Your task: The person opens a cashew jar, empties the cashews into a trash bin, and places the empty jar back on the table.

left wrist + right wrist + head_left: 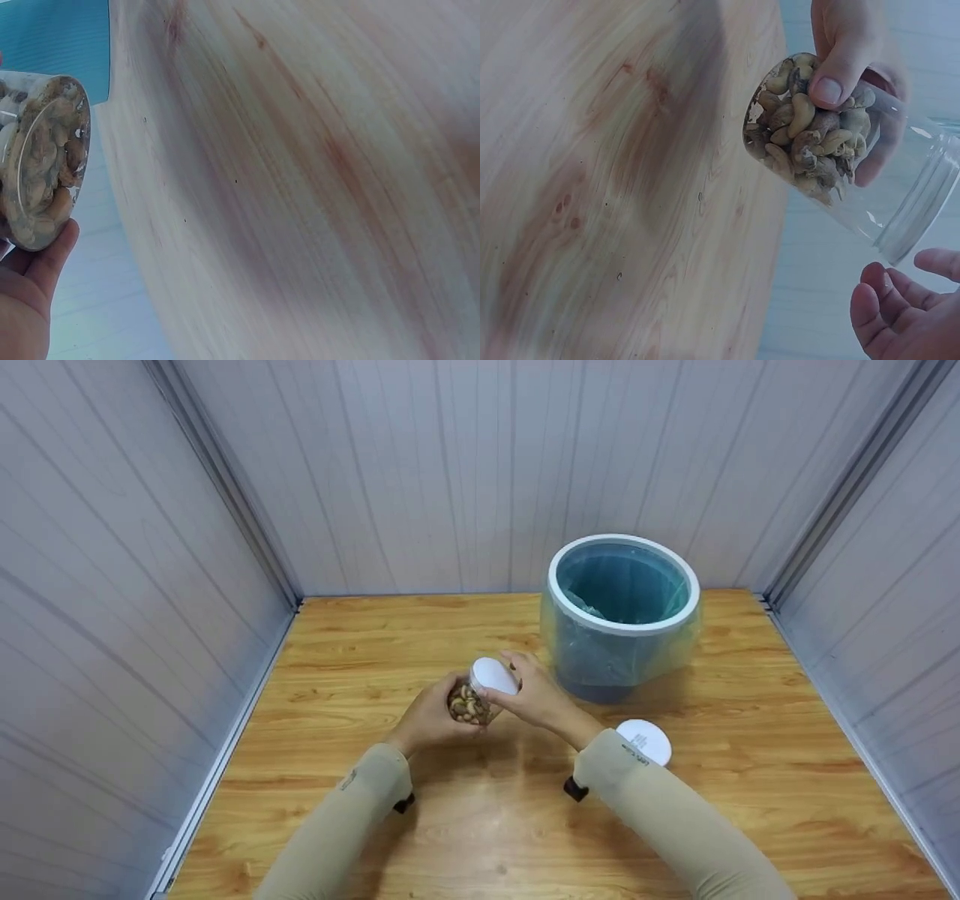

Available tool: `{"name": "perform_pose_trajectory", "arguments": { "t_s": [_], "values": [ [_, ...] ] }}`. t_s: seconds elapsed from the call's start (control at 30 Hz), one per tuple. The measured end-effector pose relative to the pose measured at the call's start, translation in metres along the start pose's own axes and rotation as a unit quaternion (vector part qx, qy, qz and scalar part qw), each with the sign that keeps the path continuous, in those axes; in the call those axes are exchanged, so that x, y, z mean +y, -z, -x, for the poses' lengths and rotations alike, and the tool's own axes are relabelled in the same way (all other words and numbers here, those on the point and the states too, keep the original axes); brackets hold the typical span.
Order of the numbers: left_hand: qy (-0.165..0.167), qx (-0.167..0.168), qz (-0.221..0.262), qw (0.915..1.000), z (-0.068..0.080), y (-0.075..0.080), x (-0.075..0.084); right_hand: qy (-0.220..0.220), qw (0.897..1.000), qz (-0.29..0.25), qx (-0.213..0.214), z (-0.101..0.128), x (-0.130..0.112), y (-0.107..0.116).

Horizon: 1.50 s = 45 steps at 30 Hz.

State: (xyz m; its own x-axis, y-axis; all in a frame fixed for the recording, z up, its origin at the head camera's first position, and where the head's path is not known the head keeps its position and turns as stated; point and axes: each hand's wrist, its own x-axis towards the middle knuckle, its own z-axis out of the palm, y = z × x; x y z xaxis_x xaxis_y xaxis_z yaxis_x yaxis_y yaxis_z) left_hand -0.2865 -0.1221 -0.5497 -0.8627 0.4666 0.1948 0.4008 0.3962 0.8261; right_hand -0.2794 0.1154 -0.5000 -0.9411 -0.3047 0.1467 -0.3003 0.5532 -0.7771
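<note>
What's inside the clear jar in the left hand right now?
Nuts, some cashew-shaped, some darker, show through the clear jar, with bare space toward its mouth. The left hand covers part of the wall, hiding what lies behind; the middle of the pile is hidden too.

Clear jar (844, 176), tilted; cashews (802, 142) inside
</note>
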Motion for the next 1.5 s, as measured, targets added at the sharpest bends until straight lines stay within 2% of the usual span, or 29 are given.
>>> {"name": "perform_pose_trajectory", "arguments": {
  "t_s": [0.17,0.37,0.7,0.9,1.13,1.5],
  "values": [
    [0.002,-0.003,-0.011,0.9999,0.003,0.002,0.002,-0.001,1.0,0.021,-0.009,-0.002,-0.003,-0.003],
    [0.007,-0.003,-0.027,0.9996,0.004,0.002,0.006,-0.019,1.0,0.012,-0.011,-0.004,-0.005,-0.006],
    [0.0,-0.002,-0.05,0.9988,0.006,0.004,0.011,-0.02,1.0,0.005,0.001,-0.006,-0.006,-0.01],
    [-0.006,-0.003,-0.057,0.9984,0.007,0.003,0.017,0.003,1.0,-0.009,0.025,-0.004,-0.004,-0.01],
    [0.006,0.006,-0.061,0.9981,0.007,0.003,0.022,0.051,0.997,-0.019,0.062,-0.003,-0.001,-0.011],
    [0.006,0.006,-0.062,0.9981,0.003,0.004,0.027,0.075,0.993,-0.024,0.083,-0.001,0.002,-0.007]
  ]
}}
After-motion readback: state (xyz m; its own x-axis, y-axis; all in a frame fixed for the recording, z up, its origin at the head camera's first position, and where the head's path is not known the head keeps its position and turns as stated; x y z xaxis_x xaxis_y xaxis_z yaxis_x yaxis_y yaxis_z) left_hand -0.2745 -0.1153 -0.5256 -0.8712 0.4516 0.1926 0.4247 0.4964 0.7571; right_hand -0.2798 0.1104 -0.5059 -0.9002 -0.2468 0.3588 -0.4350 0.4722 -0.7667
